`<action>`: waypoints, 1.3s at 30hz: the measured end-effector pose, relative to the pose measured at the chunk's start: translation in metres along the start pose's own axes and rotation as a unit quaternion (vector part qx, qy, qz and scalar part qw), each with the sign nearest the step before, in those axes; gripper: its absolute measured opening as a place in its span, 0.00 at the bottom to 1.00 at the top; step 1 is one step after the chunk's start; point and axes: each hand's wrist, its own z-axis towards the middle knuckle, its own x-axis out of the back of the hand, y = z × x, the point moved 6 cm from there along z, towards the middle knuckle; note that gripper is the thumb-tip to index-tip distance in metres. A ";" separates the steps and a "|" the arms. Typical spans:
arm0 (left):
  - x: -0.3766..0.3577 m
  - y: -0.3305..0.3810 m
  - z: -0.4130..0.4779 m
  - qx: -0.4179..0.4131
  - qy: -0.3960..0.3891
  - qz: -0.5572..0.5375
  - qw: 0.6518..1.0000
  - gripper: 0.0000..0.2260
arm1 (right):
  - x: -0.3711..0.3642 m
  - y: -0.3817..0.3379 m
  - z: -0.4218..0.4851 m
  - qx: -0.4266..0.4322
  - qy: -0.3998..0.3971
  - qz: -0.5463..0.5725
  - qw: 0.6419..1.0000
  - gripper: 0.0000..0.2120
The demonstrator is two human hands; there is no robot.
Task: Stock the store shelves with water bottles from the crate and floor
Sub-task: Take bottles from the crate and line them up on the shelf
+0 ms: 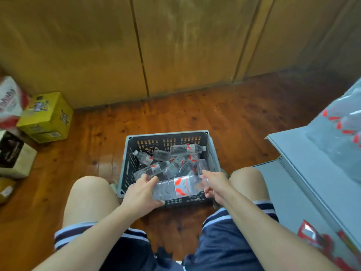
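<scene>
Water bottle [175,187] lies above the near rim of the crate [168,133], held off the pile by both hands. We see the left hand [141,192] with fingers curled over its ribbed left end, and the right hand [215,183] wrapped round its right end.

The crate stands on the wooden floor [234,118], between our bare knees. There is open floor beyond its far rim up to the wooden wall panels [175,45], and more open floor to its left. The right side is tighter: the grey shelf unit [312,173] runs close beside the right knee, its edge near the crate's right wall.

Loose bottles [187,149] lie jumbled inside the crate at mixed angles, some touching and overlapping, just beyond the held one. A yellow carton [46,118] sits at the left by the wall, touching a red-and-white pack [9,100]. A black-and-beige box [13,155] is nearer, at the left edge. All three are well apart from the crate. Red-printed wrapped goods [343,122] rest on the shelf unit.

The water bottle lies on its side, its long axis running left to right and roughly parallel to the near rim, label up. The right hand covers the right end, so we cannot tell where the cap is.
</scene>
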 end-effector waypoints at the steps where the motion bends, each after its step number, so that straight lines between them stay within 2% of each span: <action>1: -0.001 0.002 -0.006 -0.002 -0.027 -0.042 0.999 0.40 | 0.005 -0.001 -0.010 0.003 -0.009 0.022 1.000 0.18; 3: 0.005 0.010 -0.017 0.002 -0.058 -0.148 0.987 0.46 | 0.015 -0.005 -0.026 0.021 -0.031 0.092 0.995 0.22; 5: 0.015 0.024 -0.027 0.011 -0.066 -0.270 0.960 0.50 | 0.025 -0.007 -0.038 0.044 -0.049 0.159 0.985 0.25; 8: 0.021 0.046 -0.035 0.032 -0.106 -0.451 0.886 0.52 | 0.030 0.000 -0.052 0.063 -0.095 0.142 0.983 0.25; 9: 0.019 0.054 -0.035 0.032 -0.126 -0.500 0.856 0.50 | 0.030 0.003 -0.058 0.068 -0.107 0.129 0.984 0.23; 11: 0.017 0.072 -0.038 0.020 -0.176 -0.563 0.808 0.40 | 0.028 0.008 -0.065 0.075 -0.127 0.115 0.982 0.21; 14: 0.017 0.105 -0.042 0.012 -0.265 -0.628 0.732 0.25 | 0.030 0.014 -0.070 0.075 -0.130 0.141 0.979 0.24; 16: 0.015 0.127 -0.042 -0.002 -0.342 -0.649 0.680 0.23 | 0.037 0.017 -0.075 0.071 -0.124 0.206 0.968 0.27; 18: 0.010 0.150 -0.041 -0.022 -0.402 -0.637 0.658 0.24 | 0.052 0.021 -0.081 0.066 -0.105 0.306 0.944 0.25; 20: 0.001 0.171 -0.040 -0.042 -0.440 -0.605 0.662 0.26 | 0.073 0.028 -0.090 0.064 -0.074 0.390 0.916 0.24; 25: -0.019 0.222 -0.037 -0.107 -0.497 -0.541 0.670 0.32 | 0.111 0.043 -0.111 0.083 0.004 0.454 0.887 0.23; 27: -0.025 0.232 -0.032 -0.106 -0.470 -0.535 0.694 0.29 | 0.125 0.048 -0.115 0.108 0.040 0.455 0.883 0.25; 29: -0.026 0.240 -0.030 -0.108 -0.409 -0.506 0.752 0.23 | 0.139 0.052 -0.122 0.139 0.095 0.435 0.884 0.24; 31: -0.026 0.250 -0.032 -0.126 -0.363 -0.482 0.788 0.17 | 0.149 0.058 -0.127 0.160 0.151 0.416 0.882 0.25; 33: -0.030 0.263 -0.034 -0.178 -0.331 -0.462 0.804 0.21 | 0.157 0.066 -0.128 0.171 0.191 0.400 0.880 0.28; 36: -0.037 0.283 -0.036 -0.238 -0.302 -0.412 0.826 0.22 | 0.170 0.078 -0.131 0.172 0.240 0.393 0.871 0.23; 39: -0.048 0.306 -0.034 -0.261 -0.309 -0.396 0.824 0.23 | 0.186 0.094 -0.132 0.167 0.250 0.396 0.868 0.17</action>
